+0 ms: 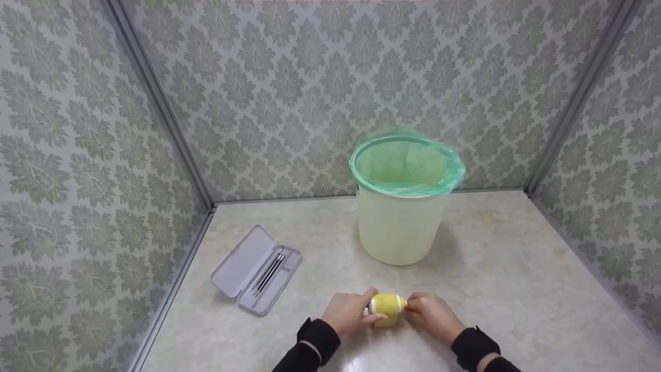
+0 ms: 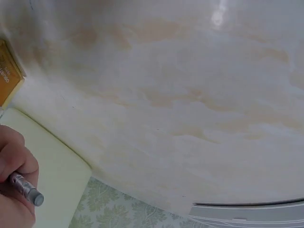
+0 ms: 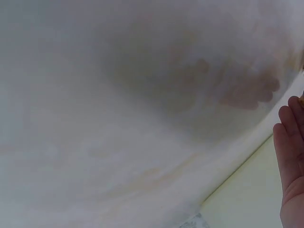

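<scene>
A small yellow pencil sharpener (image 1: 386,304) with white bands lies between the two hands at the front of the table. In the left wrist view its printed yellow body (image 2: 8,78) shows at the left edge. My left hand (image 1: 348,311) is at the sharpener's left end, thumb and fingers reaching around it. From the curled fingers of that hand sticks out a patterned grey pencil (image 2: 23,188), blunt end toward the camera. On the other end, my right hand (image 1: 433,313) pinches the small yellow crank piece. The right wrist view shows only part of this hand (image 3: 290,159).
Behind the hands stands a pale bin (image 1: 400,227) lined with a green plastic bag (image 1: 452,173). To the left lies an opened grey pencil case (image 1: 285,285) with several pencils (image 1: 268,274) in it. Papered walls (image 1: 289,77) border the table on three sides.
</scene>
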`<state>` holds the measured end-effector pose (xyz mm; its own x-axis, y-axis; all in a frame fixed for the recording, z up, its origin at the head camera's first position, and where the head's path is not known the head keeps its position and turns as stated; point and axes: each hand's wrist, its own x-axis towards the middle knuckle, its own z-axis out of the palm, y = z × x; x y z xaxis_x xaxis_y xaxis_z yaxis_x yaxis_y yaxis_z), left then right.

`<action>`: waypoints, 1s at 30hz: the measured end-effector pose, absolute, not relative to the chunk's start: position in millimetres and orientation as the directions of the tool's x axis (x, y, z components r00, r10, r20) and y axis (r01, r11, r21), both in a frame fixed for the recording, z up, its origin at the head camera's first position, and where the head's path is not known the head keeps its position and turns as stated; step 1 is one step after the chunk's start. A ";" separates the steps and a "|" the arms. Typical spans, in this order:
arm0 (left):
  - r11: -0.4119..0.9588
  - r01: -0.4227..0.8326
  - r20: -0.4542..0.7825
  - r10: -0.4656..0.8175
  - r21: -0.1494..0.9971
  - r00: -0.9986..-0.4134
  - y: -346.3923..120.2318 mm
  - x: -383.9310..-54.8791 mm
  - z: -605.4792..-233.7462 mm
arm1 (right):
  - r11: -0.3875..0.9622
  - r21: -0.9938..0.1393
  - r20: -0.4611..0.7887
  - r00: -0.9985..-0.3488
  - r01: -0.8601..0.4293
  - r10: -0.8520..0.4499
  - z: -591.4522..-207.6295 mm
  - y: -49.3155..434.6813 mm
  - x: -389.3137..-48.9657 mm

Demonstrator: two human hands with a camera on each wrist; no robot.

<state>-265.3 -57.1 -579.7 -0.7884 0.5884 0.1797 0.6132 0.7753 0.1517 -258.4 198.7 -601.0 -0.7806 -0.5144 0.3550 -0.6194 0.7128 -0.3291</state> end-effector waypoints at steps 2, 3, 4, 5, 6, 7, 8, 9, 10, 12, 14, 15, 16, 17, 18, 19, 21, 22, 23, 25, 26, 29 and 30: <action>0.785 0.601 0.191 0.573 0.149 -0.797 -57.4 -264.4 -580.2 | 0.714 -0.331 0.352 -0.783 -0.617 -0.514 -600.7 198.9 -258.4; 0.792 0.594 0.198 0.565 0.141 -0.801 -57.6 -263.7 -580.4 | 0.716 -0.329 0.352 -0.783 -0.616 -0.512 -600.5 199.0 -258.4; 0.797 0.588 0.207 0.558 0.135 -0.804 -57.7 -263.2 -580.9 | 0.717 -0.326 0.355 -0.783 -0.616 -0.511 -600.2 199.0 -258.5; 0.802 0.583 0.217 0.551 0.128 -0.806 -57.8 -262.6 -581.3 | 0.718 -0.326 0.356 -0.783 -0.615 -0.510 -599.9 199.1 -258.5; 0.807 0.578 0.228 0.544 0.122 -0.807 -57.9 -261.9 -581.5 | 0.718 -0.323 0.358 -0.782 -0.617 -0.510 -599.4 199.2 -258.4; 0.810 0.574 0.239 0.538 0.118 -0.808 -58.0 -261.1 -581.7 | 0.717 -0.321 0.360 -0.780 -0.619 -0.512 -599.3 199.2 -258.4; 0.812 0.571 0.247 0.533 0.118 -0.809 -58.1 -260.3 -581.8 | 0.716 -0.321 0.361 -0.779 -0.620 -0.513 -598.8 199.1 -258.3; 0.814 0.569 0.251 0.530 0.118 -0.810 -58.2 -259.7 -581.9 | 0.715 -0.320 0.363 -0.777 -0.622 -0.514 -598.8 199.1 -258.1; 0.814 0.568 0.254 0.527 0.124 -0.811 -58.1 -259.4 -582.2 | 0.713 -0.320 0.364 -0.776 -0.623 -0.515 -598.6 199.1 -257.9; 0.811 0.569 0.256 0.526 0.138 -0.811 -58.1 -258.8 -582.1 | 0.711 -0.319 0.369 -0.774 -0.626 -0.515 -598.7 198.9 -257.4; 0.806 0.571 0.251 0.526 0.157 -0.813 -57.9 -259.2 -582.3 | 0.712 -0.314 0.376 -0.771 -0.628 -0.514 -599.2 198.8 -257.1; 0.804 0.571 0.246 0.528 0.165 -0.813 -57.8 -259.6 -582.4 | 0.713 -0.313 0.377 -0.771 -0.627 -0.513 -599.6 198.8 -257.0; 0.801 0.573 0.242 0.530 0.175 -0.813 -57.7 -259.9 -582.2 | 0.715 -0.313 0.376 -0.773 -0.625 -0.511 -599.7 198.7 -256.9; 0.797 0.575 0.238 0.532 0.183 -0.813 -57.7 -260.1 -582.2 | 0.717 -0.312 0.373 -0.775 -0.623 -0.511 -600.1 198.7 -256.8; 0.795 0.576 0.232 0.533 0.192 -0.814 -57.7 -260.4 -582.2 | 0.720 -0.312 0.369 -0.778 -0.620 -0.509 -600.3 198.6 -256.6; 0.793 0.577 0.225 0.536 0.198 -0.814 -57.8 -260.6 -582.2 | 0.722 -0.315 0.365 -0.780 -0.617 -0.508 -600.9 198.5 -256.7; 0.789 0.579 0.212 0.541 0.207 -0.814 -58.0 -260.9 -582.5 | 0.720 -0.321 0.360 -0.783 -0.615 -0.507 -601.3 198.0 -256.6; 0.787 0.579 0.206 0.543 0.212 -0.814 -58.1 -260.9 -582.7 | 0.719 -0.323 0.361 -0.782 -0.616 -0.508 -601.6 197.8 -256.5; 0.787 0.578 0.199 0.544 0.217 -0.815 -58.3 -261.2 -583.3 | 0.716 -0.322 0.366 -0.779 -0.620 -0.510 -601.9 197.4 -256.6; 0.784 0.579 0.192 0.547 0.223 -0.815 -58.3 -261.5 -584.1 | 0.712 -0.321 0.370 -0.775 -0.625 -0.513 -601.9 196.8 -256.3; 0.783 0.579 0.189 0.548 0.226 -0.815 -58.3 -261.8 -584.5 | 0.710 -0.319 0.372 -0.772 -0.628 -0.515 -601.6 196.5 -255.9; 0.783 0.577 0.177 0.549 0.233 -0.817 -58.1 -262.6 -584.8 | 0.711 -0.316 0.366 -0.772 -0.628 -0.519 -601.9 196.4 -254.2; 0.783 0.577 0.174 0.550 0.232 -0.817 -58.1 -262.9 -584.8 | 0.710 -0.318 0.363 -0.773 -0.628 -0.521 -601.9 196.6 -253.1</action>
<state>-262.9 -58.1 -584.8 -0.8168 0.5499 0.1744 0.5768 0.7832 0.2322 -253.1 196.6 -601.9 -0.7728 -0.5209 0.3626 -0.6280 0.7101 -0.3185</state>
